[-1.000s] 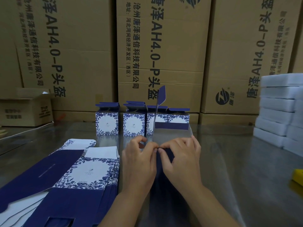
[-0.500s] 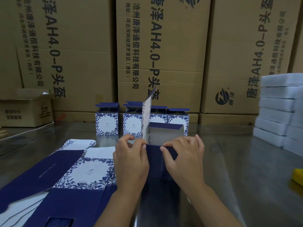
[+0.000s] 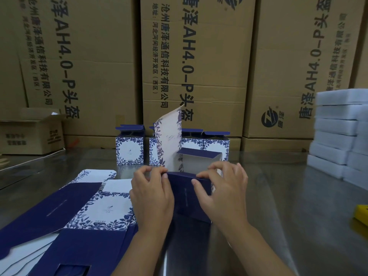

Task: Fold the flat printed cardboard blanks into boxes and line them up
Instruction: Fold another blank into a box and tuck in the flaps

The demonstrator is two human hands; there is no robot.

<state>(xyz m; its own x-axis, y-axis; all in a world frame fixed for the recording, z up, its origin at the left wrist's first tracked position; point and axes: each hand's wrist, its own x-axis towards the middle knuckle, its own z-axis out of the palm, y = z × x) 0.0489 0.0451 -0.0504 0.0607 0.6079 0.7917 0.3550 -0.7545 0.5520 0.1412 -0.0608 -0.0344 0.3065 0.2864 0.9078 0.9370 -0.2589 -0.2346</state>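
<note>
A half-folded blue and white floral box (image 3: 187, 194) stands on the steel table in front of me. My left hand (image 3: 152, 196) grips its near left corner and my right hand (image 3: 223, 192) grips its near right edge. One printed white panel (image 3: 170, 140) sticks up at the back left of the box, and the inside is open. A stack of flat printed blanks (image 3: 79, 216) lies to the left of my left arm. Behind the held box, a row of folded boxes (image 3: 129, 150) stands along the back of the table.
Large brown cartons (image 3: 199, 62) form a wall behind the table. A small open carton (image 3: 29, 132) sits at the far left. White foam blocks (image 3: 336, 132) are piled at the right. A yellow object (image 3: 361, 215) lies at the right edge.
The blank has opened from a nearly flat sheet into a box shape. My hands have spread apart to its near corners and a side panel now stands up.
</note>
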